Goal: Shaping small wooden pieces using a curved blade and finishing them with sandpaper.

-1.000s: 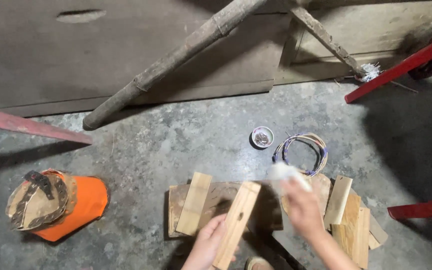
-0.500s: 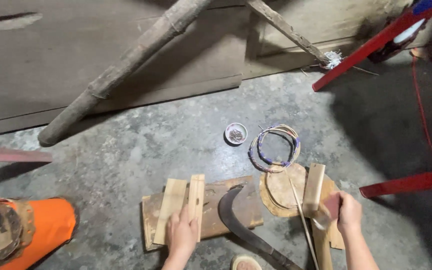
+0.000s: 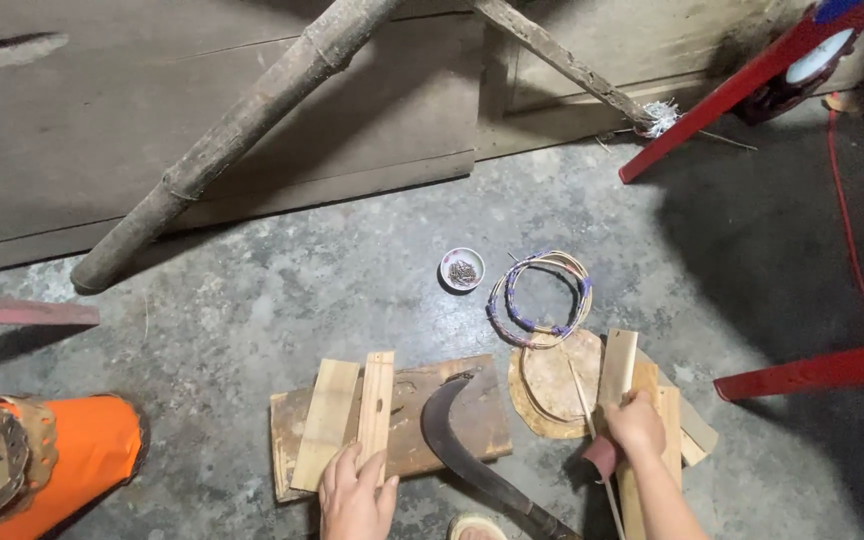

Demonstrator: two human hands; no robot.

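pale wood slat (image 3: 375, 410) flat on board (image 3: 452, 415), thin stick (image 3: 584, 410) upright

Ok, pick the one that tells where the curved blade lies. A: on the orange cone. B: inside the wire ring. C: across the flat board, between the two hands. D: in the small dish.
C: the curved blade lies across the board, with the left hand on the slats on one side and the right hand on the other.

Bare floor (image 3: 282, 300) lies open beyond the board (image 3: 452, 420). A curved blade (image 3: 452, 440) crosses between the hands. The bowl (image 3: 462, 268) and ring (image 3: 539, 298) crowd the right.
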